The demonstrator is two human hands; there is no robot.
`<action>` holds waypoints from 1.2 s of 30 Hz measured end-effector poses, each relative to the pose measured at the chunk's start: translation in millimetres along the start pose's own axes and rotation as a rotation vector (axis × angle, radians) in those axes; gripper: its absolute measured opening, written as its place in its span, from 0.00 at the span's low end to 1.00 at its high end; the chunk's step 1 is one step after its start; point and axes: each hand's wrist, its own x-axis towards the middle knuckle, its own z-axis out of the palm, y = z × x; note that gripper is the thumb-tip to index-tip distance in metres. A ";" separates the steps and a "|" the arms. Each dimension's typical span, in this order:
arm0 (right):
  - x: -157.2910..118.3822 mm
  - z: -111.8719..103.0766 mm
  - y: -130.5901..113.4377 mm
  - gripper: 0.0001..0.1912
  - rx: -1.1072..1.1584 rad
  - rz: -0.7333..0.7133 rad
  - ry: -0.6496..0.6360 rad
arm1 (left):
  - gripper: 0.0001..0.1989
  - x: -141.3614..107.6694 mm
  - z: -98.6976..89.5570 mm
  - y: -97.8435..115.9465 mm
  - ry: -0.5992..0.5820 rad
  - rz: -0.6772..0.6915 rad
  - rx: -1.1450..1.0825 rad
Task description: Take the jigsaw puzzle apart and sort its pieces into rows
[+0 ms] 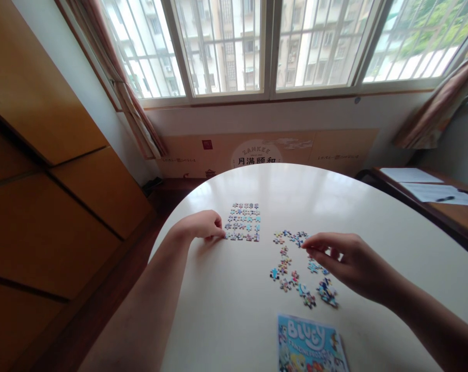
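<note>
Small puzzle pieces (243, 219) lie in several neat rows on the white round table (226, 305). At the lower left corner of these rows is my left hand (206, 225), fingers closed, its fingertips by the bottom row; whether they pinch a piece is hidden. A loose ring of mixed pieces (284, 261) spreads to the right. My right hand (337, 256) is over the upper right of that ring, thumb and index finger pressed together; anything between them is too small to make out.
A blue Bluey picture box or card (310, 343) lies near the front. Papers (431, 191) rest on a brown side table (466, 217) at the right. Wooden cabinets (44, 206) stand at the left, and a barred window is behind.
</note>
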 end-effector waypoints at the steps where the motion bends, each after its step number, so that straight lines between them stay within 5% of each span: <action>1: 0.2 -0.1 -0.2 0.10 -0.002 -0.004 0.002 | 0.14 -0.9 -0.3 1.4 -0.002 -0.004 -0.003; 12: 5.7 -18.0 17.0 0.12 -0.049 0.119 0.150 | 0.17 -3.8 -4.9 9.9 -0.026 -0.045 0.001; 15: 8.3 -22.9 22.9 0.12 -0.100 0.176 0.072 | 0.18 -7.0 -6.5 15.3 0.007 -0.055 0.033; 18: 9.2 -24.5 22.4 0.11 -0.137 0.205 -0.057 | 0.17 -14.2 -6.2 29.8 0.159 -0.018 0.121; 22: 7.3 -23.1 15.0 0.09 -0.146 0.172 -0.221 | 0.19 -23.1 2.7 56.4 0.294 0.145 0.167; 29: 5.8 -22.4 10.0 0.12 -0.187 0.120 -0.275 | 0.20 -27.7 33.2 92.2 0.168 0.494 0.159; 36: 5.1 -36.2 11.1 0.09 -0.215 0.208 -0.286 | 0.20 -29.5 47.0 105.6 -0.030 0.556 0.216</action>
